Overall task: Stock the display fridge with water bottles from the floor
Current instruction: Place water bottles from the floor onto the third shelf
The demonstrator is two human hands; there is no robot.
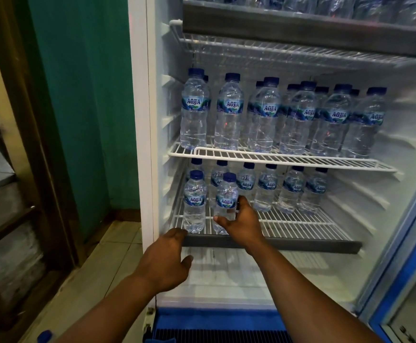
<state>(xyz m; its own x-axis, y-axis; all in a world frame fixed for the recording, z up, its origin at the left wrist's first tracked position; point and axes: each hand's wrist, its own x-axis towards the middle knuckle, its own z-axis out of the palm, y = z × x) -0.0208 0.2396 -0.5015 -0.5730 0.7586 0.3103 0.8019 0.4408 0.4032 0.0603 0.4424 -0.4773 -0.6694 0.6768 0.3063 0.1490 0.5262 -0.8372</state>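
A blue cap pokes in at the bottom left, over the tiled floor. Nearest on the fridge is the blue grille at its foot, and both bare arms reach in above it.

The left hand is low, its fingers loosely curled and holding nothing. Their tips lie at the grey front strip of the lower shelf; I cannot tell whether they touch it. Just above those fingertips a neighbour bottle stands upright at the shelf's front left corner.

The right hand is farther in and grips the bottle. The thumb presses low on its left side, and the fingers curl round its right side at label height. This bottle is upright, its base down at the shelf wires, just right of the neighbour bottle with a narrow gap between them.

Behind the right fingers a back row of six small bottles stands along the same shelf. Above the fingers, the middle shelf carries taller bottles, several deep. More bottles, blurred, fill the top shelf. To the right of the fingers is the open, blue-framed door; to the left, a green wall.
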